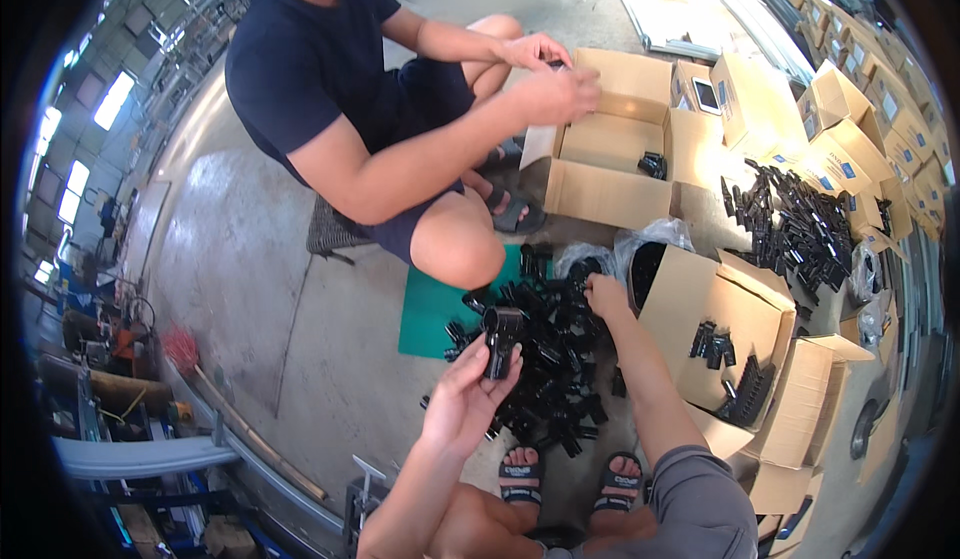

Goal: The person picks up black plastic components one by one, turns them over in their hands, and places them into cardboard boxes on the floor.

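Observation:
My left hand (468, 396) holds up a shiny black pipe joint (500, 337), a rounded collar on top with a narrower body below. It is gripped between thumb and fingers, just above the near left side of a heap of similar black joints (550, 369). At the far right side of that heap, my right hand (606, 299) reaches down with its fingers bent together. What those fingers hold is too small to make out against the dark parts and a clear plastic bag (652, 236). Part of the heap lies on a green mat (424, 311).
Across from me a seated co-worker (320, 109) handles a small part over an open cardboard box (612, 194). To my right stands another open box (680, 304) holding black joints in rows. A second black pile (790, 221) and stacked cartons (850, 149) lie farther right.

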Demonstrator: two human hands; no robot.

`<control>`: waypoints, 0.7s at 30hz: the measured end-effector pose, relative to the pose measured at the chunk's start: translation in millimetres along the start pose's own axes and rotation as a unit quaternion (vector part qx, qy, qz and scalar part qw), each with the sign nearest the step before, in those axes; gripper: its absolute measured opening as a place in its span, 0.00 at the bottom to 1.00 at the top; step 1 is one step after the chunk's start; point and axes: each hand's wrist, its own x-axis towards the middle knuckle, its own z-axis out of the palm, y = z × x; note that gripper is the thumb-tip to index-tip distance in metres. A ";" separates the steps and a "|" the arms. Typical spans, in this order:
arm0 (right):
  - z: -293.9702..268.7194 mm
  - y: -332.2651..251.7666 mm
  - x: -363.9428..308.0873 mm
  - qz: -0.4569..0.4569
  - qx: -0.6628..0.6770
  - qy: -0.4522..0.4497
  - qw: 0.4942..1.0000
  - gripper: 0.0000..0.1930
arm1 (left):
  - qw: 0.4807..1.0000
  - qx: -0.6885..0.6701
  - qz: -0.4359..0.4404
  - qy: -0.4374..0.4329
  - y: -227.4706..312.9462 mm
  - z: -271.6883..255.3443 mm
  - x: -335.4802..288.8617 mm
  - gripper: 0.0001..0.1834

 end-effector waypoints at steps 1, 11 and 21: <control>-2.0 -7.3 -2.4 -0.003 -0.007 -0.029 1.000 0.12 | 1.000 0.003 0.004 -0.005 0.3 2.1 -3.8 0.26; 11.0 -17.6 12.4 0.177 -0.014 -0.057 0.982 0.17 | 0.999 0.001 -0.005 -0.052 -5.4 -0.3 0.3 0.25; 43.9 -14.2 17.2 0.084 -0.047 0.027 0.995 0.10 | 0.999 0.016 -0.008 -0.037 -5.7 2.9 2.2 0.22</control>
